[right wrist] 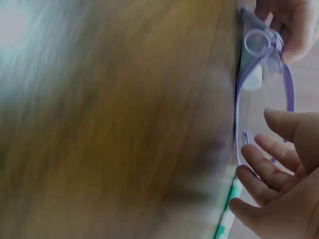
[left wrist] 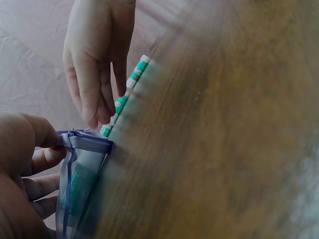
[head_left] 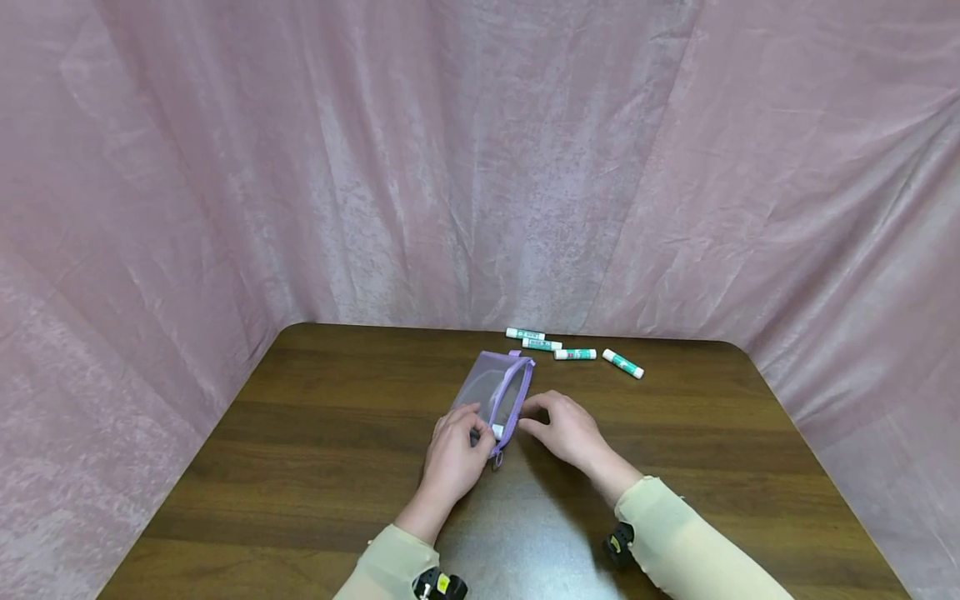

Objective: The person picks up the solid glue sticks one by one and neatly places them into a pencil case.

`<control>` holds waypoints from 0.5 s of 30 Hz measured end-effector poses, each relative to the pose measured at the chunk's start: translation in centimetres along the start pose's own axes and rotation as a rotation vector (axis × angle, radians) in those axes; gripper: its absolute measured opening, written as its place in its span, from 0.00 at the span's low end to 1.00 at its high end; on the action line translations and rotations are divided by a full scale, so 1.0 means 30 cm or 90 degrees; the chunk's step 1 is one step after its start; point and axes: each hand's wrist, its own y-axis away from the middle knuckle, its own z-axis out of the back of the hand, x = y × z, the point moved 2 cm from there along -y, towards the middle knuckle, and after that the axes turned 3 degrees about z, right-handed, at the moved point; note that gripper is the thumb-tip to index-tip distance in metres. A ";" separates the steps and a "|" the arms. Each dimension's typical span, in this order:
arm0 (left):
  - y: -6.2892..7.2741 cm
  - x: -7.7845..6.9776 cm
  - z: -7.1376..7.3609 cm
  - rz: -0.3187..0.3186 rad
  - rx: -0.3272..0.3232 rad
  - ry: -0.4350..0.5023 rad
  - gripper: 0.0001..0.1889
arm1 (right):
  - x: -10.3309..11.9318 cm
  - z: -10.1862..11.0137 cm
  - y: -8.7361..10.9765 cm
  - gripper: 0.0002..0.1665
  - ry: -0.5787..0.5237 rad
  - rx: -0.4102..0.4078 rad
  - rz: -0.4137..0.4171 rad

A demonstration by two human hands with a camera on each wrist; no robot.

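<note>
A purple mesh zipper pouch [head_left: 477, 383] lies on the table with its zipped side gaping toward the right. My left hand [head_left: 454, 450] pinches the pouch's edge near the zipper-pull end between thumb and finger. Inside the pouch is a white-and-green glue stick [head_left: 498, 432]; its green part [left wrist: 77, 189] shows through the mesh in the left wrist view. My right hand [head_left: 566, 427] is beside the pouch's mouth, fingers loosely bent and apart, holding nothing. In the right wrist view a ring-shaped zipper pull [right wrist: 257, 42] hangs at the pouch's near end.
Several more glue sticks [head_left: 575, 354] lie behind and to the right of the pouch, near the back edge of the brown wooden table [head_left: 337, 467]. A pink curtain [head_left: 465, 167] hangs behind the table and along its sides.
</note>
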 end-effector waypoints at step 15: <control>-0.002 0.069 -0.056 -0.050 -0.055 0.012 0.08 | -0.124 0.146 0.010 0.30 0.085 -0.053 -0.016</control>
